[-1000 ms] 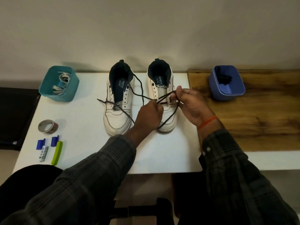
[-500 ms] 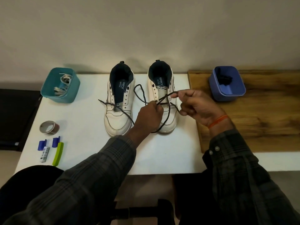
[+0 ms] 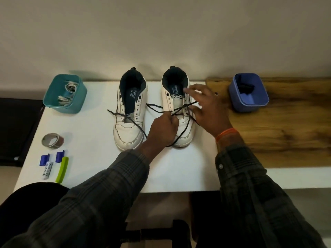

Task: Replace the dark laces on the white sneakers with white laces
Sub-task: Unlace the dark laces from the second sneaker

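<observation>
Far left on the white table: teal tub holding a bundle of white laces. Nearer the front edge: roll of tape, two small blue clips, a small white strip and a green clip, all lying apart from the shoes. Centre: left sneaker, toe toward the viewer, upper eyelets bare, dark lace threaded only through the lowest eyelets, both ends trailing loose over the table. Just beside it: right sneaker, its dark lace crossing over the tongue at mid height, one end running down past the toe. Left hand in front of the right sneaker, fingers curled, pinching that lace near the lower eyelets. Right hand over the right side of the same shoe, fingers spread and straight, blurred; contact with the lace cannot be told. Far right on the wooden board: blue tub containing something dark, well apart from the shoes.
</observation>
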